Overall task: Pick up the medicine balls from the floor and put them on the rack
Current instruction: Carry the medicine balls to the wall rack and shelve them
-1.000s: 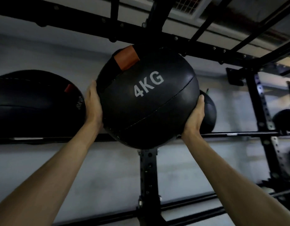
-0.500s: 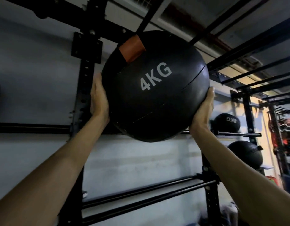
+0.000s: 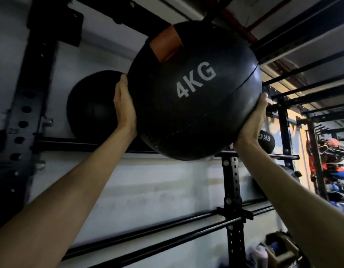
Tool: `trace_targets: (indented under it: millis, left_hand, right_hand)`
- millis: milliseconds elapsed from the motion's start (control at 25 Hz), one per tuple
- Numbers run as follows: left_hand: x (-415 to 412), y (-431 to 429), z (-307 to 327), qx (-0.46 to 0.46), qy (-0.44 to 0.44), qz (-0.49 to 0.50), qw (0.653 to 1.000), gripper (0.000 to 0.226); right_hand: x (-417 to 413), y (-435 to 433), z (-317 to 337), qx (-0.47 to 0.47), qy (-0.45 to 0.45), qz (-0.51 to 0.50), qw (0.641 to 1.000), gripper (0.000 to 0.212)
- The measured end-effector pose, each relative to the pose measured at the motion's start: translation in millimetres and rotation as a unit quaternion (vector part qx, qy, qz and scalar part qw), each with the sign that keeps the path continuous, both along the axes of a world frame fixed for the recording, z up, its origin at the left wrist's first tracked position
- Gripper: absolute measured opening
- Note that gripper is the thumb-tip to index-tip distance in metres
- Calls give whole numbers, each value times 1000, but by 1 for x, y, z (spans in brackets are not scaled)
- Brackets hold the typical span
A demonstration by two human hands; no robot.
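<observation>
Rack (image 3: 232, 190): black uprights + rails, being seen from below vs wall (image 3: 148, 190).
4KG ball (image 3: 194, 105): being held aloft at upper-rail level, orange patch up.
2nd ball (image 3: 91, 109): being borne by rail, behind L hand (image 3: 124, 109).
L hand, R hand (image 3: 252, 120): being pressed on 4KG ball's sides, fingers extended along it.
8KG ball (image 3: 267, 141): being partly hidden by R wrist.

"4KG" on the held medicine ball (image 3: 194, 113) — "8K" on the farther ball (image 3: 266, 140)
</observation>
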State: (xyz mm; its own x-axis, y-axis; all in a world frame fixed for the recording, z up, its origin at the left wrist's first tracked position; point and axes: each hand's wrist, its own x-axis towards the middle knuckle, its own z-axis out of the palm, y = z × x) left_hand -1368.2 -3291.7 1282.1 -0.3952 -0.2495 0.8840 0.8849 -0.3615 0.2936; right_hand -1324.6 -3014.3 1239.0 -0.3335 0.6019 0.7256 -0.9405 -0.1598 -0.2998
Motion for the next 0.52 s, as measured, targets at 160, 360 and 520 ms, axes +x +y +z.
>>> trace_targets:
  millis: [160,360,520]
  left_hand:
    - [-54,24,9,-15,3,2,1000,64]
    - [-103,57,11,-11,15,37,999,62]
    - [-136,90,10,-13,18,82,996,65]
  right_hand:
    - [-60,27,8,-11,2,-3,1000,61]
    - [-121,60,12,-19,3,33,999,56]
    - [-170,93,18,-19,32,69,997,56]
